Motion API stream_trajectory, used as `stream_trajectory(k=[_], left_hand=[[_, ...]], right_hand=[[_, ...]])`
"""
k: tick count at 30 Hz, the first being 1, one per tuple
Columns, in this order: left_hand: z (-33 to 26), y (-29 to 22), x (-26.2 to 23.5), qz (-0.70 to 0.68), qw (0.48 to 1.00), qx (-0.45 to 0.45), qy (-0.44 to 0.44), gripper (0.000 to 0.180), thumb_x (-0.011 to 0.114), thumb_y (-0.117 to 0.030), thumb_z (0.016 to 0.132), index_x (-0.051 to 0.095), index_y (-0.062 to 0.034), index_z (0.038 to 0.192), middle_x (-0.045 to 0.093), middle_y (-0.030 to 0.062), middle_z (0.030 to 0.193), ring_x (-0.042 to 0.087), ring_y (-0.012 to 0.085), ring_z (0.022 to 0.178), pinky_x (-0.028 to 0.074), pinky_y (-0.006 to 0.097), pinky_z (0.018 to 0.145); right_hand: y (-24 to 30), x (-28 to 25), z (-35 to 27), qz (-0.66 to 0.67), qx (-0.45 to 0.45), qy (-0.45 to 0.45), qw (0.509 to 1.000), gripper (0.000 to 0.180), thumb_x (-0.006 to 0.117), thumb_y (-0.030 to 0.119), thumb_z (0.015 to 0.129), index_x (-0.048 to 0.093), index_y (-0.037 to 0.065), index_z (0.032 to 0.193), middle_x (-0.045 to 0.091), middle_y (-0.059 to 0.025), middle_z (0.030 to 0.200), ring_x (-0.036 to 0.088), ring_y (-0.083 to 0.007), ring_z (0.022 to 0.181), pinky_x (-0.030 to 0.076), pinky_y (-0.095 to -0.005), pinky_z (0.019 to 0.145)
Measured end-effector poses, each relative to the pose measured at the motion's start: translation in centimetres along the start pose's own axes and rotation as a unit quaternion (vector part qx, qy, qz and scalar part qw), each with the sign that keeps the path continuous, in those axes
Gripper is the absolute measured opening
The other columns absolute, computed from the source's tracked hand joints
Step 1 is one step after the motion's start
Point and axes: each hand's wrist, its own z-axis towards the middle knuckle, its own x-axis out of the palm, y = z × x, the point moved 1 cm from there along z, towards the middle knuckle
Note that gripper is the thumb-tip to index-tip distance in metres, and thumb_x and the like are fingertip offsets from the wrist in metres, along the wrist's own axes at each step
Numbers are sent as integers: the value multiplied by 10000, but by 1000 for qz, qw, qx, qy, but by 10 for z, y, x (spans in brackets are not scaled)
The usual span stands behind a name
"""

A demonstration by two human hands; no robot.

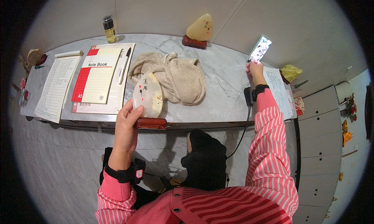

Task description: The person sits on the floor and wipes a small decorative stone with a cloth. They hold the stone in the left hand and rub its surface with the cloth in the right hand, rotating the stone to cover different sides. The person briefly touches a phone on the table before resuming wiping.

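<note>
My left hand (127,120) is closed on a pale, flat ornamental stone (149,97) with painted characters and a rough yellowish right side. A red-brown base (152,123) sits under the stone at the table's front edge. Behind it lies a crumpled beige towel (183,79), partly covered by the stone. Far to the right, my right hand (255,70) reaches forward with its fingers at the lower end of a smartphone (260,48), whose screen is lit. The phone is tilted up near the wall; the fingertips behind it are hidden.
On the marbled table (226,91), a notebook (95,76), a white pen (124,66) and a handwritten pad (60,85) lie left. Behind stand a glass bottle (110,29) and another stone (200,28) on its base. Papers (274,87) and a yellow stone (291,72) are right.
</note>
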Motion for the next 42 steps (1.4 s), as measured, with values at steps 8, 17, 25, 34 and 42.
stream_trajectory(k=[8, 17, 25, 34, 42], left_hand=[[0, -1, 1, -12, 1000, 9, 15, 396, 593, -160, 914, 537, 29, 1257, 638, 90, 1160, 599, 140, 1046, 435, 272, 945], [2, 2, -4, -24, 1000, 3, 11, 367, 586, -165, 922, 552, 18, 1239, 640, 83, 1149, 606, 136, 1024, 452, 276, 916], [3, 2, -6, -36, 999, 12, 6, 336, 584, -155, 922, 559, 3, 1218, 650, 77, 1102, 619, 142, 985, 471, 288, 890], [4, -1, -8, -144, 989, 33, 7, 404, 565, -155, 924, 502, -11, 1295, 605, 96, 1208, 588, 193, 1092, 453, 344, 949], [2, -3, -20, -199, 979, 37, -15, 425, 555, -139, 930, 475, -32, 1334, 585, 99, 1245, 568, 218, 1138, 431, 370, 1000]], right_hand=[[-7, -2, 5, 11, 13, 7, 1000, 339, 524, 89, 856, 555, -23, 1174, 630, -66, 698, 552, -124, 456, 406, -270, 384], [49, 11, -99, -64, -74, 115, 989, 424, 558, 146, 881, 540, -1, 1279, 658, -98, 781, 592, -162, 528, 479, -310, 495], [145, 77, -232, -234, -481, 238, 811, 569, 667, 377, 829, 552, 61, 1288, 557, -175, 1261, 579, -329, 1100, 491, -417, 900], [161, 153, -273, -319, -525, 271, 741, 597, 702, 363, 757, 552, 96, 1269, 528, -211, 1235, 563, -406, 1087, 492, -498, 883], [172, 120, -275, -213, -333, 299, 869, 530, 693, 303, 755, 592, 99, 1232, 637, -229, 1114, 635, -378, 1009, 517, -443, 860]])
